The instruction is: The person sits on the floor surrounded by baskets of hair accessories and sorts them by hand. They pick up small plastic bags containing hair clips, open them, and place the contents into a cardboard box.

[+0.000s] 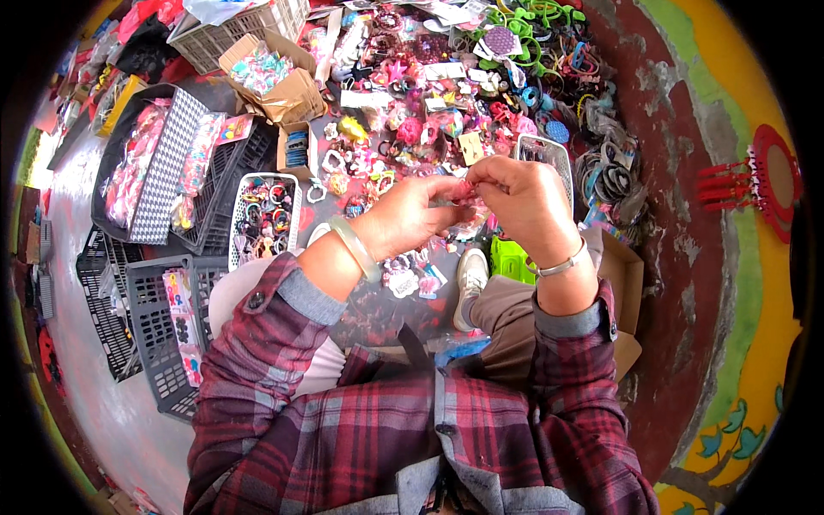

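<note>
My left hand [403, 216], with a pale bangle at the wrist, and my right hand [530, 204], with a silver bracelet, meet over a spread of hair accessories. Pinched between the fingertips of both is a small pinkish-red item [466, 188]; the fingers cover most of it, so its exact kind is hidden. Below and around the hands lie colourful hair ties and ornaments [410, 130] in a loose heap. A few white and pink pieces [402, 281] rest on the floor below my left hand.
White baskets stand left [296, 210] and right [568, 176] of the hands. A green plastic object [512, 260] and an open carton [620, 283] are at the right. Further left are a grey crate [154, 339], a houndstooth-sided box [176, 163] and a carton of packets [296, 103]. Headbands [536, 47] lie far right.
</note>
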Demonstrator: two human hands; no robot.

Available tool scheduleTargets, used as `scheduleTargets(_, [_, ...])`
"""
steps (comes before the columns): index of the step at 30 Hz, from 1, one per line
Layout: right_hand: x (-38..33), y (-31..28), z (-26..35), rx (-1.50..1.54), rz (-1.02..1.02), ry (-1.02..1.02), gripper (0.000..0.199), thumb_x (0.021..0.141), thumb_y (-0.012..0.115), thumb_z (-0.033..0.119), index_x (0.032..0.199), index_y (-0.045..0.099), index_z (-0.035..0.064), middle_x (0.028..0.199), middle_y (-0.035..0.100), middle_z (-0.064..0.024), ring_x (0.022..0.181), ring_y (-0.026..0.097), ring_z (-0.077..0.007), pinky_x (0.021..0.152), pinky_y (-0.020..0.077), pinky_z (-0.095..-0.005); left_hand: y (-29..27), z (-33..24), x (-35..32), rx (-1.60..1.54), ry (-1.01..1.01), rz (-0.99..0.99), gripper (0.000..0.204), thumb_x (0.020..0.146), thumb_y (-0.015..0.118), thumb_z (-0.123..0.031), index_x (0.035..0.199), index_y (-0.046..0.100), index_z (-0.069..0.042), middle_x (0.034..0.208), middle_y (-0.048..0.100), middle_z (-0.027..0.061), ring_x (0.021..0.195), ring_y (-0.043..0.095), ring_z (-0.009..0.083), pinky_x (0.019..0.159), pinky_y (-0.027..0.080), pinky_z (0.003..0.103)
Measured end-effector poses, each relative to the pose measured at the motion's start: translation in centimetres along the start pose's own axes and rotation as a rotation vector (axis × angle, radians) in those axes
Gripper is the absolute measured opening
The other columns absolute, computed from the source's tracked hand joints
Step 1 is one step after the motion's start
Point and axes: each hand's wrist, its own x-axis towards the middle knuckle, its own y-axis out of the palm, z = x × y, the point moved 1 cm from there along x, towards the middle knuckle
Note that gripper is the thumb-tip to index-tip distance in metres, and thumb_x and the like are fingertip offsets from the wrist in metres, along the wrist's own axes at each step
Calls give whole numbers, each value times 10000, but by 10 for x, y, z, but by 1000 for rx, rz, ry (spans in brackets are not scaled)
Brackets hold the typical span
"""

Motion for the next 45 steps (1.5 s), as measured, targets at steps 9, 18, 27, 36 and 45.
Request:
scheduleTargets(9, [2, 7, -3, -21, 28, 31, 133, 732, 567, 160, 811, 669, 126, 629, 610, -121, 575, 618, -266, 548, 494, -361, 4, 4, 0, -97, -117, -53, 208, 871, 554, -151, 1030, 579, -20, 865, 607, 12, 667, 580, 81, 503, 499, 238])
scheduleTargets(18, [4, 10, -2, 156, -49, -17, 133, 793, 551, 90, 876, 653, 67, 645, 622, -89, 531, 604, -185, 511, 464, -281, -3, -2, 1, -68, -149, -155, 281, 884, 548, -223, 1096, 532, -40, 910, 607, 14, 681, 630, 108, 460, 436, 180])
scheduleTargets(27, [-4, 45, 23, 238, 51, 67, 332, 734, 672, 173, 1033, 576, 65, 770, 639, -100, 613, 622, -221, 563, 485, -324, -37, -2, 8, -660, 41, -467, 171, 882, 544, -169, 995, 526, -42, 888, 599, 55, 718, 600, 131, 551, 487, 234])
scheduleTargets(36, [-3, 74, 21, 725, 127, 259, 162, 839, 604, 145, 952, 546, 45, 679, 610, -55, 575, 608, -138, 535, 484, -255, -26, -8, 7, -818, 66, -430, 182, 887, 538, -164, 1020, 500, -46, 839, 593, 62, 693, 622, 174, 556, 531, 286])
scheduleTargets(45, [-5, 68, 17, 908, 232, 186, 209, 784, 634, 1, 985, 581, 19, 841, 604, 15, 739, 585, -68, 624, 480, -203, -28, -17, 6, -730, 1, -487, 192, 869, 574, -204, 968, 496, -60, 804, 588, 58, 640, 629, 164, 503, 523, 253])
